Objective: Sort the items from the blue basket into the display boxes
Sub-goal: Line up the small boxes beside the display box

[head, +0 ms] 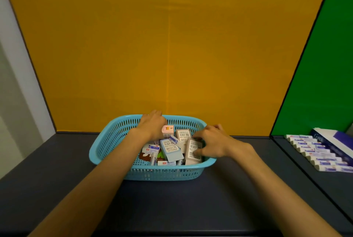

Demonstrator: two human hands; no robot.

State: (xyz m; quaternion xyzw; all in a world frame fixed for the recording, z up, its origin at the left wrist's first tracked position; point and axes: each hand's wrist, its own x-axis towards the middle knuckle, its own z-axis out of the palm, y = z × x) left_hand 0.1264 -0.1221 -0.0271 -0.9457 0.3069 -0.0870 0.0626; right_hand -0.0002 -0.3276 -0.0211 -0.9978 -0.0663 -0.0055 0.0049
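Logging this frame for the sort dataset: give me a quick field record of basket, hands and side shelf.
basket: blue basket on dark counter, before the yellow wall
contents: small boxes, jumbled
left hand: inside the basket at its far rim; grasp hidden
right hand: fingers curled on a pale box
right side: row of white-purple boxes by the green wall

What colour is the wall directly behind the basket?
The wall behind the blue basket is orange-yellow; the head view shows it best.
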